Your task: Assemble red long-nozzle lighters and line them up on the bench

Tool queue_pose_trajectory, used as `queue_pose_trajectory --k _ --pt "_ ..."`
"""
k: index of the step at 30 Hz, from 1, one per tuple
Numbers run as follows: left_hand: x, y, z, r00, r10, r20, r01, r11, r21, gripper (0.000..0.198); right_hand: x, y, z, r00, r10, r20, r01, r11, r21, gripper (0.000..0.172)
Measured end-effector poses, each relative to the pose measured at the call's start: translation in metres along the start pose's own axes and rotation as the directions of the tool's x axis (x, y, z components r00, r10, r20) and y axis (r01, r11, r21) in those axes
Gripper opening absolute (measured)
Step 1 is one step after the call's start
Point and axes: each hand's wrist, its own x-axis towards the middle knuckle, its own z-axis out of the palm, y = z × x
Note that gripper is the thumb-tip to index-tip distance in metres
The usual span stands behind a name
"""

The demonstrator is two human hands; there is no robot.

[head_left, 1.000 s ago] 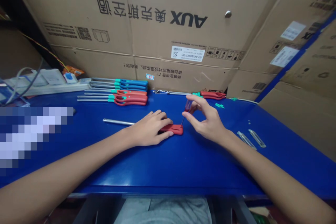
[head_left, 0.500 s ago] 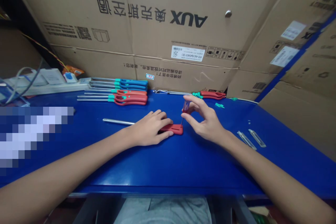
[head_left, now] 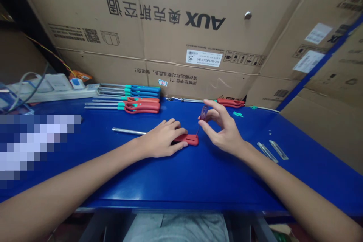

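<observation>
Right fingers [head_left: 214, 106] pinch small screwdriver [head_left: 203, 113] over red handle [head_left: 190, 140]

The right hand [head_left: 227, 134] tilts the thin tip down to the red handle, near the middle of the blue table [head_left: 215, 181]. The left hand [head_left: 163, 138] lies on that handle, fingers together, with a steel rod [head_left: 127, 131] running left.

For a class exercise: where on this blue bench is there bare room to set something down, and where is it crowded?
Bare blue bench lies in front of the left hand and right hand, and between the right hand and the clear strips. The back left is crowded with rows of red- and blue-handled metal-shafted tools.
</observation>
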Motion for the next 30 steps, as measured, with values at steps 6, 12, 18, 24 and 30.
queue_pose_trajectory --k 6,12,18,24,30 --pt "0.0003 -0.0005 0.0002 1.000 0.009 -0.002 -0.009 1.000 0.009 0.038 0.0011 -0.0014 -0.0028 0.999 0.016 0.041 -0.013 0.998 -0.056 0.049" --pt "0.0007 -0.0006 0.0004 1.000 0.014 0.001 -0.014 1.000 0.015 0.039 0.0012 -0.0014 -0.0043 0.997 -0.006 0.078 0.009 1.000 -0.030 0.052" --pt "0.0005 -0.0014 0.0011 1.000 0.019 -0.004 -0.019 1.000 0.016 0.039 0.0009 -0.0017 -0.0047 0.999 -0.025 0.037 0.029 0.994 -0.107 0.052" --pt "0.0004 -0.0015 0.0015 1.000 0.020 -0.023 -0.020 1.000 -0.002 0.040 0.0010 -0.0031 -0.0042 0.998 -0.017 0.062 0.021 0.998 -0.053 0.052" --pt "0.0004 -0.0019 0.0017 0.999 0.027 -0.017 -0.027 1.000 0.006 0.039 0.0003 -0.0013 -0.0033 0.999 -0.029 0.032 0.030 0.998 -0.055 0.050"
